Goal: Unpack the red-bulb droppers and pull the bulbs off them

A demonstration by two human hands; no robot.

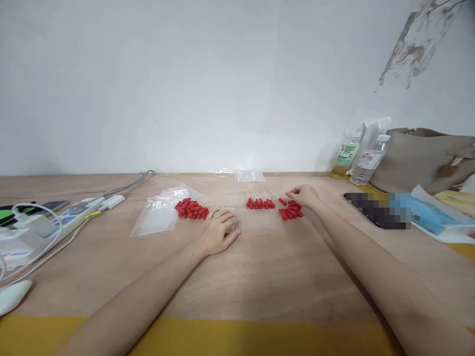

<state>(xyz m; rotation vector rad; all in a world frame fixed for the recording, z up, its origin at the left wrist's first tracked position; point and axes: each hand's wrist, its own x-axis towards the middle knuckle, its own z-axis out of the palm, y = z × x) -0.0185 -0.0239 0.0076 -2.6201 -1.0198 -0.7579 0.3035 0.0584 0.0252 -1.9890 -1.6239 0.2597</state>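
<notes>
My left hand (219, 230) rests on the wooden table (260, 277), fingers curled over the left end of a row of clear glass tubes (261, 222). Just left of it lies a pile of red rubber caps (191, 208). My right hand (305, 196) reaches further back, fingers pinched at a second pile of red caps (291, 209). Between the hands, behind the tubes, lies a row of assembled droppers with red caps (260, 202). What the right fingers hold is too small to tell.
Clear plastic bags (158, 218) lie at left of the caps, another bag (250, 176) by the wall. A power strip with cables (70, 215) sits far left. Two bottles (355, 155), a beige bag (423, 158) and a phone (371, 207) stand at right.
</notes>
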